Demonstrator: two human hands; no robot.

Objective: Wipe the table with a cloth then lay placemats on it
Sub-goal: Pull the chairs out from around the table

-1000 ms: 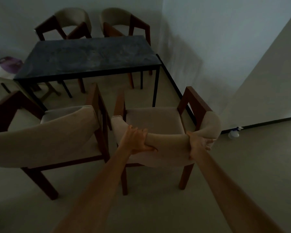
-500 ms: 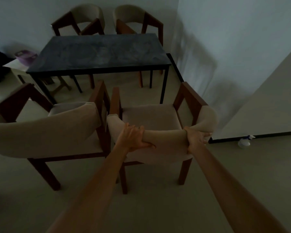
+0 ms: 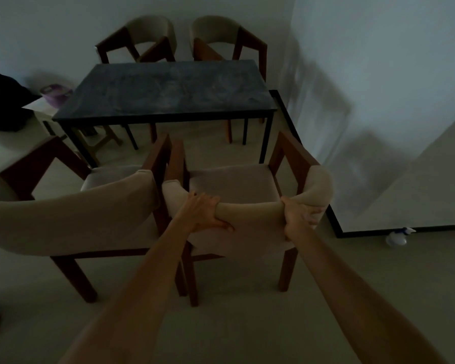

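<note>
Both hands were on the padded backrest of the near-right chair (image 3: 234, 190). Left hand (image 3: 204, 214) had its grip wrapped over the top edge, thumb underneath; right hand (image 3: 298, 215) was clamped on the same backrest nearer the right corner. Nothing else was held.

The tabletop (image 3: 168, 90) was dark and bare, well beyond the chair, and looked dusty or smeared. No cloth or placemats were visible anywhere, so wiping hadn't started by my read.

The step in hand looked like moving the chair to open access. To do it well: keep both grips level, lift slightly instead of dragging so the legs don't catch, and move it straight, since the backrest padding gives under the fingers.

In the way: the second near chair (image 3: 71, 219) sat just beside on the left, armrests almost touching, so there was little room to swing that way. A wall and baseboard were close on the right. Two more chairs (image 3: 184, 35) stood tucked at the far side.

Around: a spray bottle (image 3: 398, 237) on the floor by the right wall, and a purple container (image 3: 55, 91) left of the table.
</note>
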